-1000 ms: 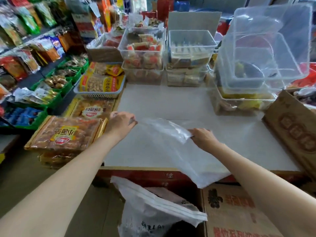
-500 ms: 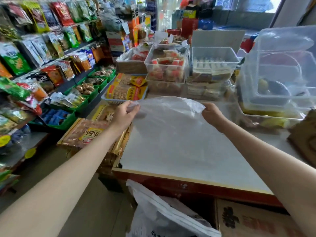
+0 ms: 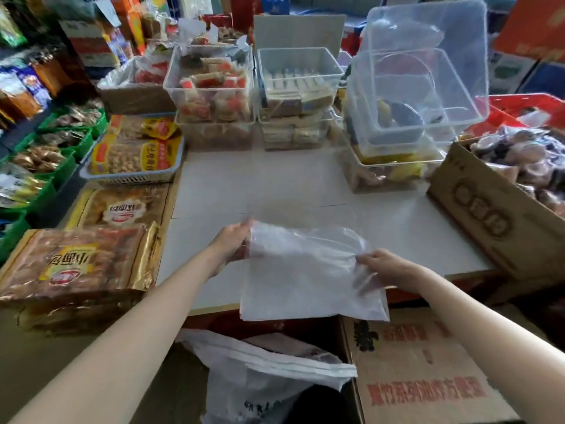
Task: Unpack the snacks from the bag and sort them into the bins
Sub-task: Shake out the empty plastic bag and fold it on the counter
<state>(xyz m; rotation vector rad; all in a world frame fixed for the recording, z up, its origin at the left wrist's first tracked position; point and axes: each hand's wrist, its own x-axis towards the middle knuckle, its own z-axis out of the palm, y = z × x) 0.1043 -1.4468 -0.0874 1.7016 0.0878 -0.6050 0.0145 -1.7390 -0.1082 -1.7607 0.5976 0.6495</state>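
Plastic, thin and clear, the bag (image 3: 312, 270) had come down from chest height and now lay flat over the near edge of the counter (image 3: 275, 185). Left hand (image 3: 229, 243) and right hand (image 3: 385, 267) each kept a pinching grip on its upper corners. It looked empty, so unpacking seemed finished.

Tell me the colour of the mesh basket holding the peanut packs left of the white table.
Pale blue basket, seen in the head view.

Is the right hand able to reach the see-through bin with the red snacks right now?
Probably not straight away. The right hand is pinching the clear plastic bag, as is the left hand. The white tabletop leading to the bin of red snacks looks free.
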